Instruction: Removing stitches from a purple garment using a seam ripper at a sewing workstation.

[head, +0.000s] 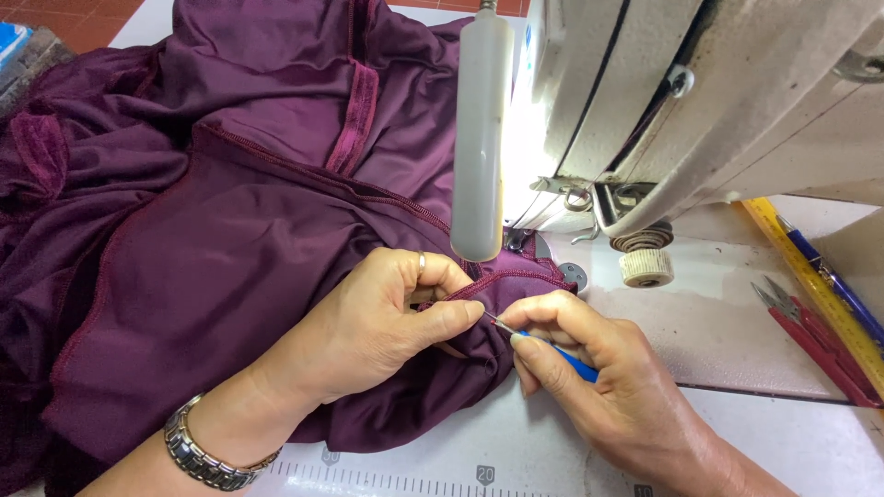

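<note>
hiding under fingers (460, 317), blue tool (571, 361) pokes fabric (230, 248).

A dark purple satin garment (221, 248) lies bunched across the sewing table, its hemmed edge folded up by the needle. A slim blue-handled seam ripper (552, 352) lies slanted, metal tip touching that edge.
</note>
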